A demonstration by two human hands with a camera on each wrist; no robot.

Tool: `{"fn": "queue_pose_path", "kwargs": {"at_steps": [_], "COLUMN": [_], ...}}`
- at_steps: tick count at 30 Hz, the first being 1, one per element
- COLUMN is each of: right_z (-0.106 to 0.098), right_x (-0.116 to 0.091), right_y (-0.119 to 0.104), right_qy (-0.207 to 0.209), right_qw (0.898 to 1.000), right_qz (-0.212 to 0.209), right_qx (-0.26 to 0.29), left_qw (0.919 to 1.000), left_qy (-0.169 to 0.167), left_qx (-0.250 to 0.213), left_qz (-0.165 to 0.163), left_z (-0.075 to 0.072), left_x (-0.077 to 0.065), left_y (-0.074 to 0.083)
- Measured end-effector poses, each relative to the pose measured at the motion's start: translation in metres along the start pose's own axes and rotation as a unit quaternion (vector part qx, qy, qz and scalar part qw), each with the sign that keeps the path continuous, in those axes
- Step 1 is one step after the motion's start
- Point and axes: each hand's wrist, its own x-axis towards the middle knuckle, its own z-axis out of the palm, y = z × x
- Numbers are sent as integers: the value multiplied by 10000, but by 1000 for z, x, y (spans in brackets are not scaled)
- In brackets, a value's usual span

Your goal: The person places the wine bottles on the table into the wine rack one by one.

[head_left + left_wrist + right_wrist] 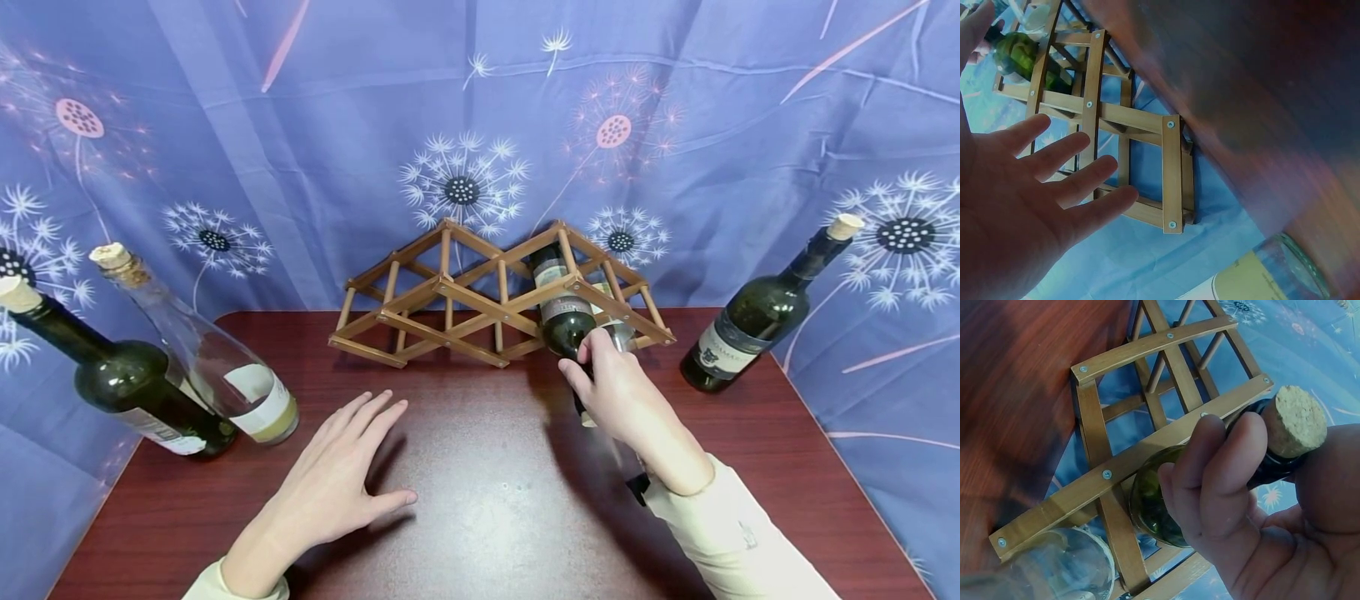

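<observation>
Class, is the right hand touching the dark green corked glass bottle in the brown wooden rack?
Touching. The right wrist view shows the right hand gripping the dark green glass bottle by its neck.

Right hand (626,396) blocks part of the neck of the green wine bottle (567,332) in the head view, label (564,307) fine print's too tiny to read, and the clear bottle (1063,569) runs off the right wrist view's left edge.

On the dark green, cork-stopped glass bottle (765,312) right of the right hand (626,396), the pale-and-dark paper label (726,346) shows capitals, roughly "AMAR". Print on the dark green glass bottle in that hand (567,330) is too small to read.
</observation>
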Motion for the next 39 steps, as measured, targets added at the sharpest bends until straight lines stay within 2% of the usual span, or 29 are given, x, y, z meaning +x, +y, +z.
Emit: {"fn": "queue_pose_path", "kwargs": {"at_steps": [20, 39], "right_z": [0, -2], "right_x": [10, 8], "right_y": [0, 0], "right_qy": [-17, -39], "right_qw": [9999, 9997], "right_qz": [97, 244], "right_qx": [-16, -80], "left_qw": [10000, 10000], "left_qy": [6, -40], "left_qx": [4, 2], "left_qz": [3, -40], "left_z": [0, -1], "left_x": [0, 0], "left_y": [1, 2]}}
